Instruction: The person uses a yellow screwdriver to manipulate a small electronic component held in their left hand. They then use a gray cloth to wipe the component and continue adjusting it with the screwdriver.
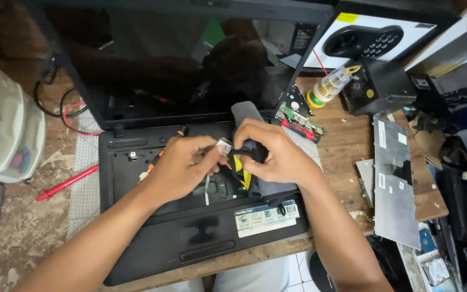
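An open black laptop [136, 227] with its keyboard taken out lies on a wooden desk. My left hand [182, 165] hovers over the bare keyboard bay and pinches the end of a thin white ribbon cable [207, 186] by its small pale connector [224, 145]. My right hand [277, 154] is just to the right, closed around a black tool [252, 152] whose tip meets that connector. A yellow strip [240, 167] hangs below my right hand. The fingers hide the tool's tip.
The removed keyboard [393, 178] lies face down at the right. A bare hard drive [298, 111], a red screwdriver [298, 131], a small bottle [328, 85], a red probe [66, 183] and white plastic drawers [1, 130] surround the laptop.
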